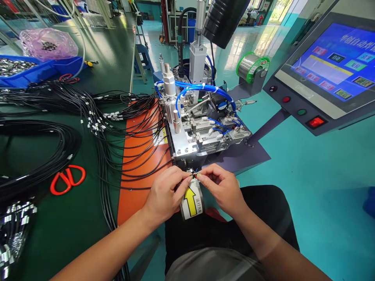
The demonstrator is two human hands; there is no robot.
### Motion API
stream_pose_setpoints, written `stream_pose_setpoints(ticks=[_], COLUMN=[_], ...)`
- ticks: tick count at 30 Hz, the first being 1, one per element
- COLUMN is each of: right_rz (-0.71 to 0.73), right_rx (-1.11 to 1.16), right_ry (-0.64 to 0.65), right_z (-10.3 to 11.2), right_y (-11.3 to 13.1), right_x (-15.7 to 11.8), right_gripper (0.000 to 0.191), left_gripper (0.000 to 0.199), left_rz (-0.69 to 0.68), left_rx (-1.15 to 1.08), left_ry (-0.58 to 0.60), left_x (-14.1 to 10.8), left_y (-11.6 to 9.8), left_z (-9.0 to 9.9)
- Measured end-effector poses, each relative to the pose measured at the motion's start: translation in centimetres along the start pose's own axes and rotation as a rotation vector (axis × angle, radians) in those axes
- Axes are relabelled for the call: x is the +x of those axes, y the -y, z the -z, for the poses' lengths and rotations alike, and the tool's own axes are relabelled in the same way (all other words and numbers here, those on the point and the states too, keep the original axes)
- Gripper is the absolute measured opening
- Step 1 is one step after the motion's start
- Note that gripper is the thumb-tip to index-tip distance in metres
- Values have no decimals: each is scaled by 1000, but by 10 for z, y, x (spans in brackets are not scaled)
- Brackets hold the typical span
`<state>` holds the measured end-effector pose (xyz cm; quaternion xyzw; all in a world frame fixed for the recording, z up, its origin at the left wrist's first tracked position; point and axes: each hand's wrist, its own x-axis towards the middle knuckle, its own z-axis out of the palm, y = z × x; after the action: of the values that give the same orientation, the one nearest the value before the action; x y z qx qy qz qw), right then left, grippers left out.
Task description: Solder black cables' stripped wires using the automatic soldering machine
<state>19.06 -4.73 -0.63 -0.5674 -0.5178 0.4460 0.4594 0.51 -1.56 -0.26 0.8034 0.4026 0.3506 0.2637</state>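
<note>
My left hand (pixel 170 190) pinches a thin black cable near its end, with thumb and forefinger together. My right hand (pixel 223 188) is closed on the small coloured wires (pixel 196 174) at that cable's tip; red and blue show between the fingertips. Both hands meet just in front of the soldering machine (pixel 202 132), above a round part bearing a yellow arrow label (pixel 191 201). What exactly the fingertips cover is hidden. More black cables (pixel 140 156) run over the orange board (pixel 131 203) to the machine's left side.
Red-handled scissors (pixel 68 180) lie on the green table beside a coil of black cable (pixel 58 144). Blue bins (pixel 35 72) of metal parts and a pink plastic bag (pixel 48 43) stand behind. A solder spool (pixel 252 67) and a control screen (pixel 336 62) are at the right.
</note>
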Motion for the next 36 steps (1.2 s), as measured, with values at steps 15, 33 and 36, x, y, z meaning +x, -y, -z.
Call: stream_pose_setpoints(ticks=[15,33,36], right_rz=[-34,62,63], right_rx=[140,193,220], right_ry=[48,-76,-158], right_z=[-4,-24,-33], right_y=[1,1,0], right_x=[5,13,10], right_gripper=[17,13,13], left_gripper=[15,16,17], left_rz=[-40,-51,-68], left_rx=[7,18,26], left_ry=[-23,-53,-32], left_x=[1,2,2], left_y=[0,-1,-1], left_z=[0,1,1])
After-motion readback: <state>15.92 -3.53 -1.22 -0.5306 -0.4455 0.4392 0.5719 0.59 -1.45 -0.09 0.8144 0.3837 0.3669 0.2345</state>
